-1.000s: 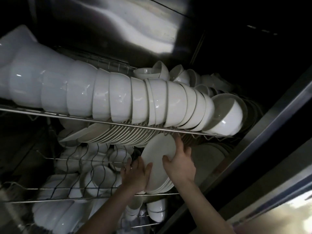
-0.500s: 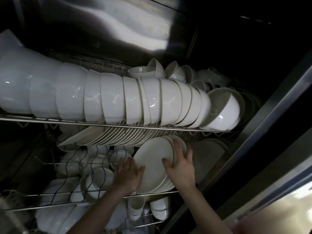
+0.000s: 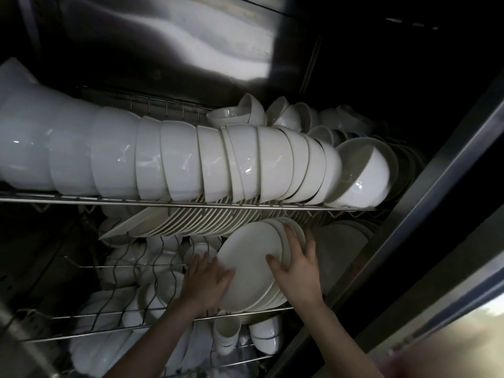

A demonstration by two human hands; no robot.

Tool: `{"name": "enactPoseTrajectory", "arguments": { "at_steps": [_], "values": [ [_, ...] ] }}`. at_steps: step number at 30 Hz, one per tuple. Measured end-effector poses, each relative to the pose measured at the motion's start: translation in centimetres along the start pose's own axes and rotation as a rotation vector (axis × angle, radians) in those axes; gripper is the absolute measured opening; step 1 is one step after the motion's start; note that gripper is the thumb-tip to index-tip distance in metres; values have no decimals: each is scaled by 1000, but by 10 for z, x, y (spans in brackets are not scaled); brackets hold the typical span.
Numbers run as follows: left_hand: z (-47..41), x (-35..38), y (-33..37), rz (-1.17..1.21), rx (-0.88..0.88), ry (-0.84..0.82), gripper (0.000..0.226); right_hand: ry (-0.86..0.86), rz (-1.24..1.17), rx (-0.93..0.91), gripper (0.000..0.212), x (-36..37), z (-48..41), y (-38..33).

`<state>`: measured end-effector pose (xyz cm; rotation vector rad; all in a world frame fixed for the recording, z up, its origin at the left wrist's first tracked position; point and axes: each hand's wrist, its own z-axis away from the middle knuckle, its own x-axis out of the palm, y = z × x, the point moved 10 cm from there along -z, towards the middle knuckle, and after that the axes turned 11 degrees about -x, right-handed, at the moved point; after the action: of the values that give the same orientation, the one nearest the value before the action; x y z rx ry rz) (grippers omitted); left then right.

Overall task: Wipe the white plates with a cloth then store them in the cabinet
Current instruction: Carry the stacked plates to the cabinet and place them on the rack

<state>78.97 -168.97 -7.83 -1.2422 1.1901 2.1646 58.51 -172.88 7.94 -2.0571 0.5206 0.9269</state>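
Plates (image 3: 251, 266) lean at the middle rack's (image 3: 245, 314) right end, our left hand (image 3: 207, 279) flat-fingered against the front one, our right hand (image 3: 297, 264) curled round their rim.

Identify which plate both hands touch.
The front plate of the tilted stack on the middle rack: the left hand and right hand both rest on it.
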Motion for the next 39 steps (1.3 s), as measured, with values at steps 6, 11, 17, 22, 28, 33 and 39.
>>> {"name": "enactPoseTrajectory", "arguments": {
  "at_steps": [6,11,17,22,28,33,39],
  "values": [
    [18,-20,10,111,126,71,52,26,-57,-29,78,-6,12,-4],
    [41,-46,11,275,124,170,39,71,-40,-97,73,-16,36,-16],
    [96,-62,20,341,203,216,23,62,-29,-210,47,-53,77,-30],
    [180,-68,79,169,446,282,10,-99,44,-188,26,-95,139,-16],
    [279,-4,185,-50,706,133,8,-240,386,132,29,-176,251,58],
    [399,87,288,-171,1064,14,11,-189,530,513,32,-274,410,110],
    [625,218,365,-301,1567,-192,21,-67,677,1069,24,-383,662,98]
  ]
}}
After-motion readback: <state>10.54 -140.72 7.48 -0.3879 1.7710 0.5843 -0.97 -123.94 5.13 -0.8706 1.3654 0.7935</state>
